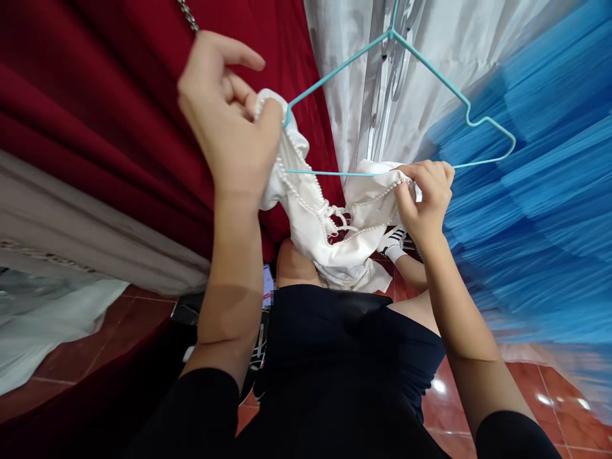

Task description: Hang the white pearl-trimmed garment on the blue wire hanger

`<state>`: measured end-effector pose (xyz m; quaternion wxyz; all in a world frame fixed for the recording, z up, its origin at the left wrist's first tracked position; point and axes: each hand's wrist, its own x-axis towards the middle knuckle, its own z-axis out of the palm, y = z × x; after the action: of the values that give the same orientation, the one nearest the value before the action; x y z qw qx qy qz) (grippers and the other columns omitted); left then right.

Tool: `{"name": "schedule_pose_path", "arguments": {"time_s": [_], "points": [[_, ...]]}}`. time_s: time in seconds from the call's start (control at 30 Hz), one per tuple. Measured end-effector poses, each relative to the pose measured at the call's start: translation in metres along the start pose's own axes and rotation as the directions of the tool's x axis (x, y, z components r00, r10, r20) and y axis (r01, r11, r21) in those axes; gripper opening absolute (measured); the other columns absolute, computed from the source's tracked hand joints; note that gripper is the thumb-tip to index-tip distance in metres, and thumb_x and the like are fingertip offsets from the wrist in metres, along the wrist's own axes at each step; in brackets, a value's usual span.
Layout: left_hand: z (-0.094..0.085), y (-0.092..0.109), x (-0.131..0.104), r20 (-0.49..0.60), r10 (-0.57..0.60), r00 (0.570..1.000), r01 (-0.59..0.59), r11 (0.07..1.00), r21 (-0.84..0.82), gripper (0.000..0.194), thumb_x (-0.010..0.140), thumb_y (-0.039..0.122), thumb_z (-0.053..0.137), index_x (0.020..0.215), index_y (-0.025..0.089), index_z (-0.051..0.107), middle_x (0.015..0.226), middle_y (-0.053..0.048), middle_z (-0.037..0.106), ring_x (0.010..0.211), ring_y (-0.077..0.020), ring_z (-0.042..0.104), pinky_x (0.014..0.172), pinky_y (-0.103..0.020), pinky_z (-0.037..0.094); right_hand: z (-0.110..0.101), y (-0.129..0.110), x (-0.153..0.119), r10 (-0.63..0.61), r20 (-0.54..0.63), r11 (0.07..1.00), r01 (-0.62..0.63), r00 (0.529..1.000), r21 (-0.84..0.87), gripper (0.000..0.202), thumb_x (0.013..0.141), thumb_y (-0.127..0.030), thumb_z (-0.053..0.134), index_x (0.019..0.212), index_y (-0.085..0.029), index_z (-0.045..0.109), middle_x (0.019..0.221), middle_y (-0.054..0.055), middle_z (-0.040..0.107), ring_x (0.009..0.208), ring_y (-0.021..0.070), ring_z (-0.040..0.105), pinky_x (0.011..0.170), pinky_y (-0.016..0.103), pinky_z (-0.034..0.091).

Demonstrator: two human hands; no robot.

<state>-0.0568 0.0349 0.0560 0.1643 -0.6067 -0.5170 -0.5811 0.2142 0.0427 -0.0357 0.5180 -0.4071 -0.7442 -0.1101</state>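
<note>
White top [310, 233] is between my hands, above my lap, gathered and sagging in the middle, pearl-trimmed edge showing. Left hand [224, 121]: thumb and curled fingers pinch the cloth at the left end of the blue hanger [391, 34], index finger sticking out free. Right hand [428, 194]: thumb and fingertips pinch the pearl edge by the lower bar, which goes out of sight at the cloth. Hanger's right end is bare, with blue tulle [540, 185] beyond it; red cloth [287, 51] is far left. Step in hand, my read: handling the top's two sides at the hanger; putting on or taking off, can't tell from this. Next move, I'd judge, calls for a firm right pinch and the edge held open, so pearls don't snag on the wire. Writing: phone [268, 284] left of my thigh has a lit screen, partly pixelated, no readable words. Shoe [394, 237] shows dark stripes, no legible name. No label visible on top or hanger.
</note>
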Motion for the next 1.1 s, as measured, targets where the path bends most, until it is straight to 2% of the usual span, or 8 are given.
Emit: {"name": "schedule_pose_path", "arguments": {"time_s": [0.13, 0.23, 0.33, 0.5, 0.63, 0.7, 0.83, 1.1], "points": [[0.018, 0.026, -0.025, -0.099, 0.063, 0.993, -0.064, 0.998, -0.006, 0.017, 0.086, 0.012, 0.069, 0.101, 0.018, 0.064, 0.102, -0.001, 0.061, 0.091, -0.0107, 0.060, 0.074, -0.025, 0.055, -0.001, 0.000, 0.002, -0.042, -0.035, 0.999, 0.043, 0.999, 0.016, 0.014, 0.094, -0.027, 0.050, 0.090, -0.023, 0.062, 0.082, 0.000, 0.064, 0.079, 0.0170, 0.056, 0.091, 0.045, 0.042], [0.027, 0.043, -0.055, 0.161, 0.118, 0.980, -0.110, 0.992, -0.060, 0.012, 0.099, 0.020, 0.056, 0.111, 0.023, 0.061, 0.116, -0.007, 0.062, 0.109, -0.0194, 0.060, 0.089, -0.034, 0.054, 0.000, 0.002, 0.005, -0.033, -0.038, 0.999, 0.032, 0.999, -0.011, 0.013, 0.093, -0.026, 0.050, 0.087, -0.023, 0.061, 0.080, 0.000, 0.063, 0.077, 0.0171, 0.056, 0.089, 0.045, 0.043], [0.038, 0.053, -0.079, 0.461, 0.157, 0.874, -0.081, 0.980, -0.181, 0.020, 0.105, 0.022, 0.044, 0.111, 0.026, 0.062, 0.113, -0.005, 0.069, 0.105, -0.0209, 0.065, 0.093, -0.038, 0.050, 0.000, 0.002, 0.005, -0.020, -0.029, 0.999, 0.019, 0.999, -0.035, 0.013, 0.092, -0.025, 0.050, 0.088, -0.024, 0.063, 0.080, 0.001, 0.065, 0.077, 0.0169, 0.055, 0.090, 0.045, 0.044], [0.048, 0.049, -0.081, 0.518, 0.131, 0.845, 0.016, 0.963, -0.270, 0.023, 0.101, 0.015, 0.047, 0.102, 0.024, 0.068, 0.096, 0.000, 0.074, 0.094, -0.0192, 0.068, 0.092, -0.039, 0.046, -0.015, 0.010, -0.008, -0.155, -0.103, 0.985, 0.145, 0.982, -0.097, 0.026, 0.087, -0.025, 0.057, 0.111, -0.028, 0.067, 0.109, 0.005, 0.063, 0.105, 0.0228, 0.060, 0.100, 0.049, 0.046], [0.044, 0.040, -0.070, 0.544, 0.122, 0.830, 0.045, 0.958, -0.284, 0.023, 0.095, 0.011, 0.051, 0.098, 0.024, 0.071, 0.086, 0.000, 0.073, 0.082, -0.0183, 0.068, 0.088, -0.038, 0.049, -0.039, 0.051, -0.012, -0.006, -0.471, 0.993, -0.052, 0.882, -0.109, 0.035, 0.075, -0.017, 0.062, 0.109, -0.023, 0.063, 0.097, 0.009, 0.054, 0.094, 0.0230, 0.054, 0.080, 0.041, 0.047], [0.041, 0.038, -0.067, 0.549, 0.129, 0.826, 0.054, 0.951, -0.305, 0.024, 0.094, 0.010, 0.052, 0.098, 0.023, 0.071, 0.084, 0.000, 0.073, 0.080, -0.0178, 0.068, 0.085, -0.036, 0.050, -0.054, 0.082, -0.005, 0.101, -0.491, 0.995, -0.100, 0.865, 0.029, 0.035, 0.072, -0.011, 0.058, 0.104, -0.024, 0.052, 0.086, 0.004, 0.049, 0.067, 0.0135, 0.047, 0.058, 0.031, 0.039], [0.037, 0.038, -0.067, 0.571, 0.137, 0.809, 0.091, 0.932, -0.351, 0.025, 0.094, 0.011, 0.050, 0.100, 0.022, 0.072, 0.089, -0.002, 0.074, 0.085, -0.0179, 0.070, 0.080, -0.032, 0.054, -0.084, 0.121, 0.023, 0.178, -0.472, 0.984, -0.156, 0.863, 0.086, 0.039, 0.063, -0.004, 0.059, 0.092, -0.024, 0.044, 0.099, 0.006, 0.050, 0.067, 0.0092, 0.051, 0.045, 0.024, 0.030], [0.038, 0.038, -0.066, 0.584, 0.132, 0.801, 0.084, 0.941, -0.328, 0.026, 0.093, 0.010, 0.050, 0.100, 0.022, 0.072, 0.089, -0.002, 0.074, 0.083, -0.0185, 0.070, 0.078, -0.032, 0.053, -0.111, 0.065, 0.071, 0.139, -0.266, 0.990, -0.140, 0.954, 0.014, 0.028, 0.075, -0.001, 0.064, 0.093, -0.018, 0.052, 0.096, -0.001, 0.056, 0.069, 0.0025, 0.052, 0.053, 0.022, 0.032]]}}
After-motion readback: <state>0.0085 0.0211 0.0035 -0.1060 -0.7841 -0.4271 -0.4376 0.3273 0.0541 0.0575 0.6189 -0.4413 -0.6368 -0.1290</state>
